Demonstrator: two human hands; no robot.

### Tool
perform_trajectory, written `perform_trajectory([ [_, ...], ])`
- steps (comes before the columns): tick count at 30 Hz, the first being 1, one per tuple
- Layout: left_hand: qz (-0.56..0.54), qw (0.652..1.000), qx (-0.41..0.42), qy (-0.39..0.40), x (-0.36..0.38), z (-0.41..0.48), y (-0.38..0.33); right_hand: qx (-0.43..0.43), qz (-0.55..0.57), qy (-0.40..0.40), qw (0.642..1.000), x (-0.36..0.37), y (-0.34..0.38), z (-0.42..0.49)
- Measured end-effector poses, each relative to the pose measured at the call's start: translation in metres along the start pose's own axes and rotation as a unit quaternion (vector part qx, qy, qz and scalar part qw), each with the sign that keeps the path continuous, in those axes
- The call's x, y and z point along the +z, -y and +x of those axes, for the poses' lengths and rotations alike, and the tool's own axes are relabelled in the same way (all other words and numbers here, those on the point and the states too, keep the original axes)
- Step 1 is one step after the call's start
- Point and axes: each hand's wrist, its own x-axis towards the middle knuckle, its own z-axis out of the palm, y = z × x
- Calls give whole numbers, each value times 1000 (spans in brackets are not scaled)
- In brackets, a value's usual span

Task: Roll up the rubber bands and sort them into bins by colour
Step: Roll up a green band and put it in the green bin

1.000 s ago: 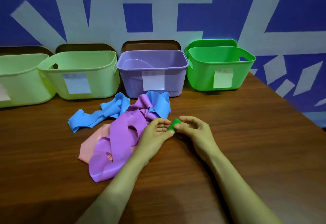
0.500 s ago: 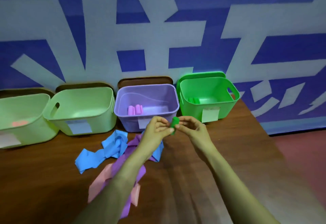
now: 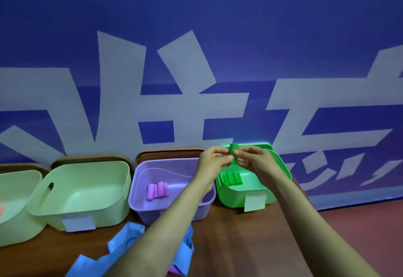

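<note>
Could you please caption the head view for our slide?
Left hand and right hand hold a rolled green band over the green bin, which contains green rolls.

Your left hand (image 3: 212, 163) and right hand (image 3: 256, 161) are bare. Your left forearm (image 3: 165, 222) and right forearm (image 3: 305, 217) are bare too, as far as the bottom edge shows them. Both arms are slim, narrowing at the wrists. Your fingers are too blurred for finer detail.

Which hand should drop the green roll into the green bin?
Probably the right hand. Both pinch the green roll, but the right hovers over the green bin; the left hand reaches across the purple bin.
</note>
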Motion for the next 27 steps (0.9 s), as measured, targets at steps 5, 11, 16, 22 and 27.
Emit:
perform_trajectory([
  [5,28,995,-98,18,23,50,19,46,-56,-35,997,-25,-13,51],
  [11,130,960,-238,64,40,109,52,135,-182,-83,970,-64,-64,120],
  [16,184,938,-290,43,50,140,76,216,-323,-88,917,-79,-110,168],
  [22,208,917,-338,29,51,156,104,241,-409,-85,876,-81,-136,190],
  [27,246,909,-335,41,52,160,110,248,-437,-98,859,-84,-143,196],
])
